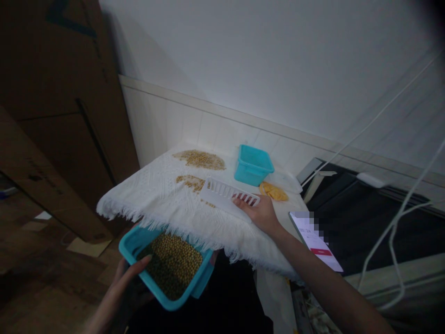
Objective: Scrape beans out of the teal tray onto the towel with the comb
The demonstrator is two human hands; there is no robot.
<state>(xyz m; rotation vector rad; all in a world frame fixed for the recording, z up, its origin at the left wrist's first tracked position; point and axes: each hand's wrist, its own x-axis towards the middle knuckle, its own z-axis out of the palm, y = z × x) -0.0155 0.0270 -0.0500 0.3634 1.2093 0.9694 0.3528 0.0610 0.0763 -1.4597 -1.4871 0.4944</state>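
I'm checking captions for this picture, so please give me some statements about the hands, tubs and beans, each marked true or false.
1. The left hand holds a turquoise tub with beans in it. True.
2. The right hand holds nothing. False: its fingers grip a white slotted tray.
3. A second turquoise tub stands on the white cloth. True.
4. The phone has a dark screen. False: its screen is lit.
5. Loose beans lie near the tray. True.
6. The white cloth has a plain, straight hem. False: its near edge is fringed.
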